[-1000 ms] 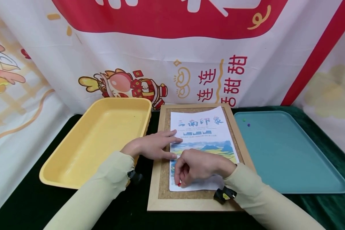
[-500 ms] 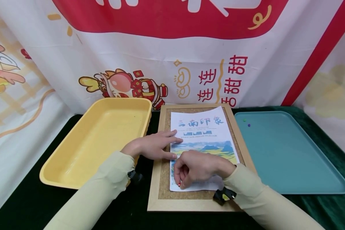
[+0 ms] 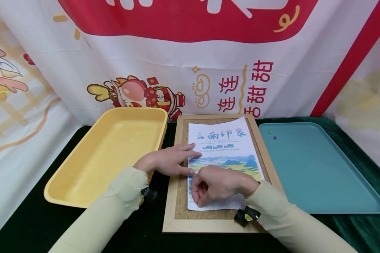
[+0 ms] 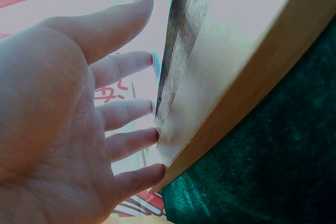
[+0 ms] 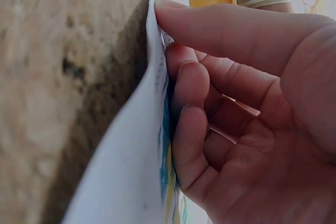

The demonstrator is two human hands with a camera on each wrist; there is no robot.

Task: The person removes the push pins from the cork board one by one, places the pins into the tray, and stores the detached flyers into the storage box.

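Note:
A printed sheet (image 3: 240, 149) with a landscape picture lies on a wood-framed cork board (image 3: 181, 200). My left hand (image 3: 168, 160) rests with spread fingers over the board's left frame and the sheet's left edge. In the left wrist view the fingers of that left hand (image 4: 73, 103) are nearly straight and hold nothing. Low on the sheet, my right hand (image 3: 220, 181) pinches with thumb and forefinger at the bottom left corner. The red pushpin there is now hidden by the fingertips. Close up, the right hand (image 5: 252, 93) touches the sheet (image 5: 123, 140), whose edge lifts off the cork.
A yellow tray (image 3: 104, 158) stands left of the board. To the right lies a blue tray (image 3: 316, 168) with a small green pin (image 3: 269, 132) and a purple pin (image 3: 274, 137). Dark green cloth (image 3: 139, 235) covers the table; a printed banner (image 3: 145, 56) hangs behind.
The red pushpin's head, visible between the right thumb and forefinger before, is now covered by the fingertips. Both hands stay in nearly the same place.

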